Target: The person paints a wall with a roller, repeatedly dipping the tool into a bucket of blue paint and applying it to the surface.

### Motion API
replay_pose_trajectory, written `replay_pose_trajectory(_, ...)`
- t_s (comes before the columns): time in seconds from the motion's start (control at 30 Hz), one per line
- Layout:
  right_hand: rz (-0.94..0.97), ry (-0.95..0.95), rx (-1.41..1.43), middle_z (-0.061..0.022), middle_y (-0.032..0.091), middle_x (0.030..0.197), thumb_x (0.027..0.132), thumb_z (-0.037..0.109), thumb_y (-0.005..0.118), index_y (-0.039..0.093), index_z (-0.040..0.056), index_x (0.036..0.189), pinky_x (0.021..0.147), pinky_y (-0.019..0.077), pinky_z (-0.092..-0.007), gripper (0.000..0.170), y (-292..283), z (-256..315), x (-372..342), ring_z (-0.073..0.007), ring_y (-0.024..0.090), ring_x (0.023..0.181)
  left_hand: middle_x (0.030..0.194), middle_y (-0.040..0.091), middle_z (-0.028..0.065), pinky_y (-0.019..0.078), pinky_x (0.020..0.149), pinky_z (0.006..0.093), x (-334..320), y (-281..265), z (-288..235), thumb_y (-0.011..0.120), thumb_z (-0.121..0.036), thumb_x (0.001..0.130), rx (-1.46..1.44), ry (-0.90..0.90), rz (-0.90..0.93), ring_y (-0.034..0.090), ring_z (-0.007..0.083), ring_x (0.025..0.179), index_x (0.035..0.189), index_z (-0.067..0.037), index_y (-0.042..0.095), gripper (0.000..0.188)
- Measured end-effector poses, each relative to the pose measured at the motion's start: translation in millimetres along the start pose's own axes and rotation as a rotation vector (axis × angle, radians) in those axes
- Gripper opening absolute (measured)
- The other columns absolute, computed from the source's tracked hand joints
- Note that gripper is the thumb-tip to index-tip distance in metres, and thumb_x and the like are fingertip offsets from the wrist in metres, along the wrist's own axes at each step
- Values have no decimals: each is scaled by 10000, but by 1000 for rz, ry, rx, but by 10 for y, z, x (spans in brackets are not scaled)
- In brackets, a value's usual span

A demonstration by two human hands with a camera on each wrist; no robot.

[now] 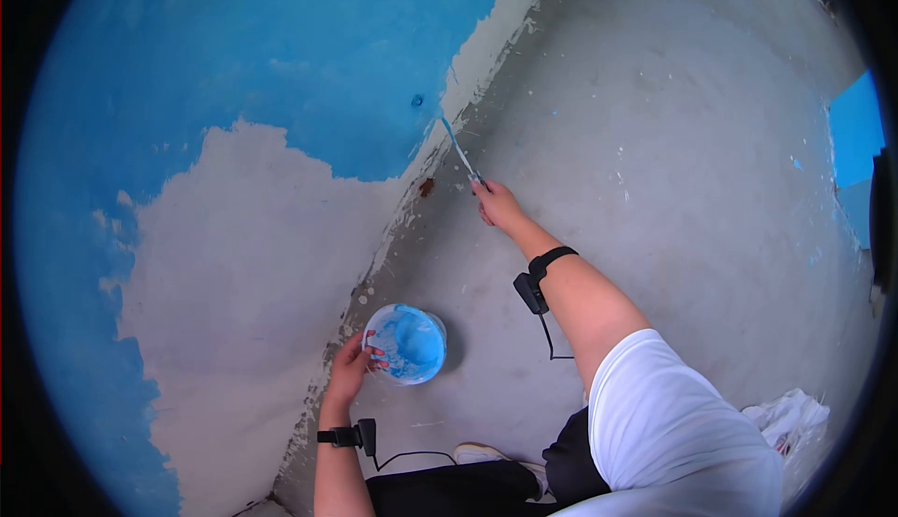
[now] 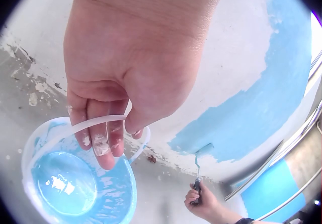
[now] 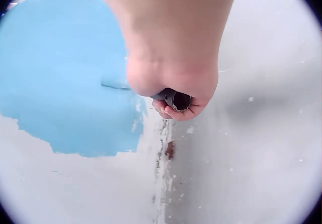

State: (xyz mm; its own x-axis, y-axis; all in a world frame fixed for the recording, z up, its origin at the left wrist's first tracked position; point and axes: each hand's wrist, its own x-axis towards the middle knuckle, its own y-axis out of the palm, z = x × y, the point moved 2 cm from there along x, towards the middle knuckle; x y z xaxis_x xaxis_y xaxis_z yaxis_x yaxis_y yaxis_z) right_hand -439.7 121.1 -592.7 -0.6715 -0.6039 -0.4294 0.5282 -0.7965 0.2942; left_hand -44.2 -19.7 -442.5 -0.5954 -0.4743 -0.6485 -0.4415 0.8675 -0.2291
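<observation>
My right hand [image 1: 499,204] grips the dark handle [image 3: 173,99] of a paint roller, its hollow butt end showing in the right wrist view. The roller's bent frame [image 2: 197,164] reaches to the blue-painted wall [image 1: 309,58], and its head [image 2: 204,148] lies against the paint near the wall's foot. Down by the floor, my left hand [image 1: 350,367] holds a white bucket [image 1: 406,344] by its thin bail [image 2: 95,119], which runs between thumb and fingers. Blue paint [image 2: 65,184] is inside the bucket and smeared up its walls. Pale smudges mark the left fingertips.
An unpainted pale patch [image 1: 253,236] covers the lower wall, with a bare strip along its foot. The grey floor [image 1: 692,171] carries paint specks. A white bag [image 1: 790,419] lies at the right, beyond the person's knees. Farther right is a blue panel [image 1: 856,133].
</observation>
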Motion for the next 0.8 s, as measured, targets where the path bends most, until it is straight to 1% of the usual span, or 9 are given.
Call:
replay_pose_trajectory(0.13,39,21,-215,-15,465,593,1000,385,551,564,56,949,407,327,-288,333,-149,-150,-96,-109,415,439,1000,656,75,543,772,290,-16,15,-61,431,-48,1019,-4,-12,-2,697,188,842,1363,-53,495,351)
replay_pose_trajectory(0.27,13,-4,-274,-11,475,593,992,380,560,597,57,936,427,345,-290,329,-274,-140,-105,-106,435,467,1005,653,83,551,787,307,-27,25,-85,427,-45,1017,-21,-18,-1,698,197,849,1363,-47,492,352)
replay_pose_trajectory(0.33,-82,-152,-472,-7,493,611,989,379,561,622,59,927,441,353,-288,332,-358,-133,-49,-104,450,487,1006,652,86,553,791,312,-26,15,-68,426,-43,1017,-25,-14,-1,699,200,850,1363,-45,491,353)
replay_pose_trajectory(0.37,-81,-153,-473,-7,493,611,989,379,561,622,59,927,441,353,-288,332,-352,-112,-48,-104,450,487,1007,653,85,553,791,312,-28,12,-70,425,-41,1016,-29,-16,2,699,199,852,1363,-46,491,353)
replay_pose_trajectory(0.47,-72,-78,-303,-9,524,618,976,408,564,623,56,902,458,375,-294,365,-321,-23,-68,-114,475,478,1007,653,83,551,785,306,-51,12,-81,426,-40,1014,-19,-15,6,699,196,854,1361,-49,491,353)
replay_pose_trajectory(0.53,-5,-54,-84,8,450,622,1013,398,519,585,73,992,447,322,-241,332,-230,116,-60,-85,396,470,1008,653,81,548,780,301,-48,13,-76,426,-40,1014,-6,-13,9,698,194,854,1360,-51,492,353)
replay_pose_trajectory(0.63,-1,-43,79,10,432,627,1025,401,495,549,79,1003,449,321,-225,327,-51,402,-55,-78,380,472,1007,654,75,537,762,286,-58,8,-48,428,-44,1013,-23,-9,8,697,186,850,1356,-56,496,349)
replay_pose_trajectory(0.77,-21,22,139,-2,449,640,1029,400,482,525,79,981,448,346,-242,328,166,523,-75,-92,408,480,1006,654,68,525,747,276,-93,46,-126,432,-54,1015,-25,-4,14,695,179,846,1353,-60,499,345)
replay_pose_trajectory(0.8,-6,16,113,-17,461,625,1025,388,485,517,60,954,434,360,-275,337,184,472,-58,-115,432,465,1007,654,67,523,745,275,-96,53,-140,434,-56,1015,-18,-12,7,694,177,845,1353,-60,500,344)
